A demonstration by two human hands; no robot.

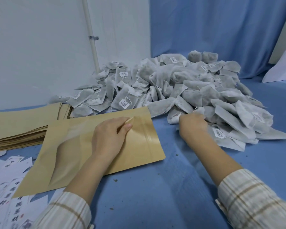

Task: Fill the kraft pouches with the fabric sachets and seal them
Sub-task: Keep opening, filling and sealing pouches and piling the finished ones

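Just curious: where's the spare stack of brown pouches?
In the head view, the stack of kraft pouches lies at far left on the blue cloth, behind the pouch under the left hand.

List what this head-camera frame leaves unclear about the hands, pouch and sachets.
- Right hand: its fingers are turned away and motion-blurred at the sachet pile; a grip cannot be confirmed.
- Kraft pouch: contents hidden; the left hand covers the middle.
- Sachet labels: print too small to read.
- Pouch stack: cut off by the left edge.
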